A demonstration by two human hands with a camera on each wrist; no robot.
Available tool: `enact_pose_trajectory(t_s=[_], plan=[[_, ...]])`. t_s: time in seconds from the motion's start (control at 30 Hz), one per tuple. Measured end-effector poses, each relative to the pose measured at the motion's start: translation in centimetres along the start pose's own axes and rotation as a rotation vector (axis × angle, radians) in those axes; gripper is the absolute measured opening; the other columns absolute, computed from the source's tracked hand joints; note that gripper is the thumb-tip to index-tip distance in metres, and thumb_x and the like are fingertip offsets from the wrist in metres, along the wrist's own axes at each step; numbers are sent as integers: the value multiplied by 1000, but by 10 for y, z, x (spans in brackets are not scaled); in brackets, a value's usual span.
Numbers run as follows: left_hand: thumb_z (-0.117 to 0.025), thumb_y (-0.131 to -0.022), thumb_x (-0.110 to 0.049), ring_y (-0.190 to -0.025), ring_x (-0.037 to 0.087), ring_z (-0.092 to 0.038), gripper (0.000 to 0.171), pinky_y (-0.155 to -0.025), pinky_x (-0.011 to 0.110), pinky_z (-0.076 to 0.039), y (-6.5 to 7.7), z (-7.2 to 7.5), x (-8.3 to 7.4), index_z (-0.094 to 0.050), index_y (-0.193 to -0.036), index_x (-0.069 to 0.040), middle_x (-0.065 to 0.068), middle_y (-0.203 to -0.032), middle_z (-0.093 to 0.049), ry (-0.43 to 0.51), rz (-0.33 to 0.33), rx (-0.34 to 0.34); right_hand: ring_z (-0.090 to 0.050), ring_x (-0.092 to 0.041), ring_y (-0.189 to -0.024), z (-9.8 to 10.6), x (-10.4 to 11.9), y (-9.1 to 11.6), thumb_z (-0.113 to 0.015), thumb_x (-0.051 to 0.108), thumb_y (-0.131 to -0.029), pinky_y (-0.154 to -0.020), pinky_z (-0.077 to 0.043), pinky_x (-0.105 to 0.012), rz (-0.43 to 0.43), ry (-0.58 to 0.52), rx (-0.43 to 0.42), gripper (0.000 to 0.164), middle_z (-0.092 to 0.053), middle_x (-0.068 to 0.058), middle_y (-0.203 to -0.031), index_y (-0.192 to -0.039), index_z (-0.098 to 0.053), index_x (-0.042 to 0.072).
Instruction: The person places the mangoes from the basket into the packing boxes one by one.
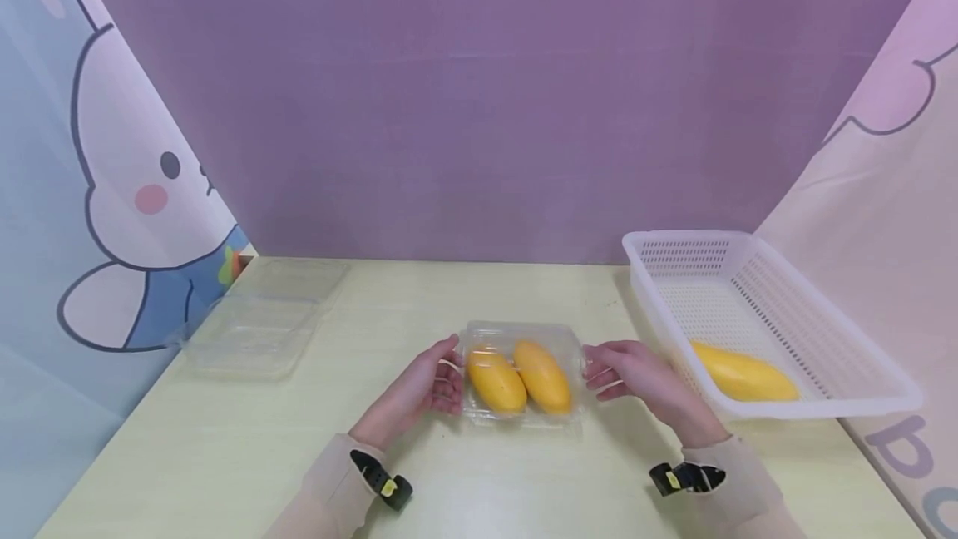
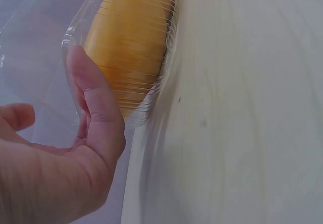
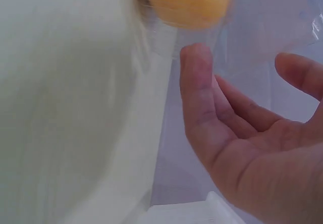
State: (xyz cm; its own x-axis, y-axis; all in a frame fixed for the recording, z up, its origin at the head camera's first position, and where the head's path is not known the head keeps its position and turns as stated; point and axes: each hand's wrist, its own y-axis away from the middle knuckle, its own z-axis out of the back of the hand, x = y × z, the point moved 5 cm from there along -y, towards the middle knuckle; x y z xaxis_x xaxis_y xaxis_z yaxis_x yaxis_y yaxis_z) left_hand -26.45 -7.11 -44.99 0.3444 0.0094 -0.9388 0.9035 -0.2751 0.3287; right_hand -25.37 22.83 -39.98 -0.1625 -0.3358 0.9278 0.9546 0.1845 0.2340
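A clear plastic clamshell box (image 1: 521,421) sits at the middle of the table with two yellow mangoes (image 1: 497,381) lying slantwise inside. In the wrist views its clear lid (image 3: 275,19) rises away from the ribbed lower half. My left hand (image 1: 428,381) is at the box's left side, a fingertip on the rim in the left wrist view and the thumb apart. On the opposite side is my right hand (image 1: 627,368), its loosely bent fingers right at the box's edge and its thumb apart. Neither hand grips anything.
A white perforated basket (image 1: 846,331) stands at the right with one more yellow mango (image 1: 744,373) in it. Empty clear clamshell packaging (image 1: 250,331) lies open at the table's left. A purple panel (image 1: 479,106) rises behind the table (image 1: 479,481), with printed cloths at both sides.
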Motion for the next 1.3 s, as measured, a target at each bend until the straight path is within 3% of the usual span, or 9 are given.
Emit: enact_pose_trajectory(t_s=[0.3,0.57,0.93,1.3], plan=[[-53,-97,-31,-59,16,-56,27,-56,28,-54,1,-1,0,-51,-102,-4,4,-75,-54,-13,-14,18,-67,-22,-78,-12,-9,-1,-53,18,-103,-73,-60,-36,33,-141,150,41,-68,-12,-85,-124,-53,-18],[-53,-98,-19,-61,16,-55,23,-56,28,-54,-2,-1,1,-47,-111,-1,5,-77,-52,-52,-25,20,-61,-16,-71,-13,-19,-5,-56,13,-102,-65,-58,-29,31,-140,146,35,-63,-9,-81,-117,-55,-19],[-51,-102,-16,-64,16,-56,20,-59,28,-54,-2,-1,1,-48,-113,1,5,-78,-53,-63,-45,18,-62,-16,-68,-15,-21,-8,-58,12,-101,-63,-58,-28,21,-137,114,33,-62,-9,-80,-114,-56,-19],[-51,-102,-14,-63,17,-56,20,-58,27,-54,0,-3,0,-46,-114,1,6,-78,-53,-85,-62,5,-64,-18,-74,-10,-15,0,-59,9,-98,-70,-60,-32,45,-92,194,42,-66,-10,-83,-124,-52,-23]])
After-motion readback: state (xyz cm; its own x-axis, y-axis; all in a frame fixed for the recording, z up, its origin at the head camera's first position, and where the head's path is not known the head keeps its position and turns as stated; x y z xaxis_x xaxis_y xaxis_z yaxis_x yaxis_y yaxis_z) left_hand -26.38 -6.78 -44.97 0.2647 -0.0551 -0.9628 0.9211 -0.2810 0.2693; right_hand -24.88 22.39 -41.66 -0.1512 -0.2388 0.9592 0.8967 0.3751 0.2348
